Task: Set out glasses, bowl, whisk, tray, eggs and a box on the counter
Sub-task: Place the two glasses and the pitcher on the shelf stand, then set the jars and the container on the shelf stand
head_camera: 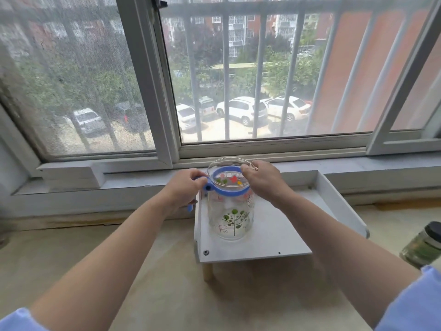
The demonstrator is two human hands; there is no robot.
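One glass jug (232,211) stood on one white tray (274,240), near its left edge. The left hand (182,189) held the jug's blue handle (207,185), fingers curled round it. The right hand (262,180) gripped the jug's rim. One jar (422,244) stood on the counter (71,254), well right of the tray.

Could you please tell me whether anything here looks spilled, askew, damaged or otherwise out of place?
Nothing looks spilled or broken. The glass pitcher stands upright on the white raised tray, left hand gripping its blue handle, right hand on its rim. Only the dark-lidded jar at the right edge leans, likely from lens distortion.
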